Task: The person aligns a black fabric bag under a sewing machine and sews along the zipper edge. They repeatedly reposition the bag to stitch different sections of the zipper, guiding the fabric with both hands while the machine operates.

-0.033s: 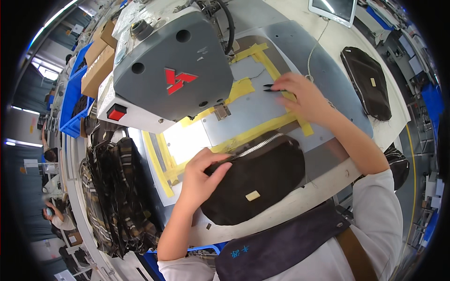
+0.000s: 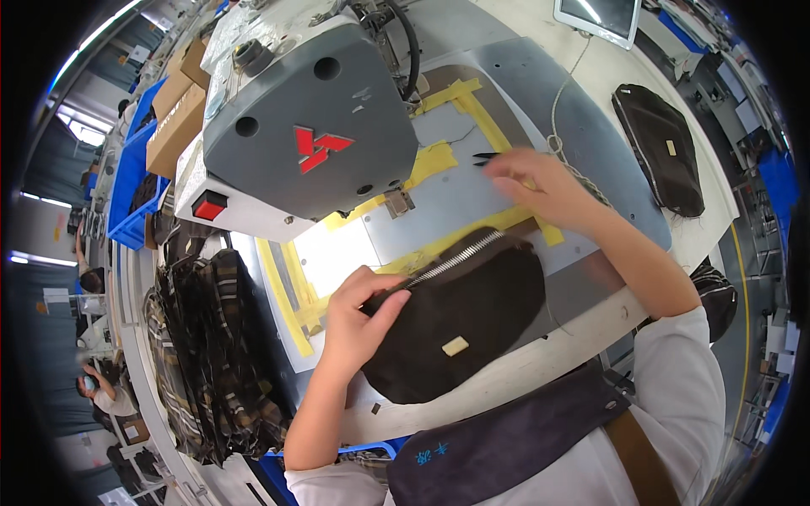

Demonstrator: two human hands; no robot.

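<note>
My left hand (image 2: 359, 320) is closed on the zip edge of a dark brown fabric pouch (image 2: 485, 308), thumb on the near side. The pouch has a silver-toothed zipper along its top and a small cream label on its front. It lies across the near edge of the machine's work plate. Farther off and to the right, my right hand (image 2: 548, 187) is closed around small black thread snips (image 2: 483, 158). Two dark points stick out past its fingers, and the rest is hidden in the hand. It is apart from the pouch, above the yellow-taped plate (image 2: 439, 190).
A grey sewing machine head (image 2: 278, 126) stands over the plate at the left. A plaid fabric stack (image 2: 215, 337) hangs left of it. Another dark pouch (image 2: 662, 148) lies at the right, beyond a pale cord (image 2: 558, 105). A blue bin (image 2: 131, 202) stands at the far left.
The pouch and my left hand have shifted slightly left. My right hand, with the snips, has turned and moved a little.
</note>
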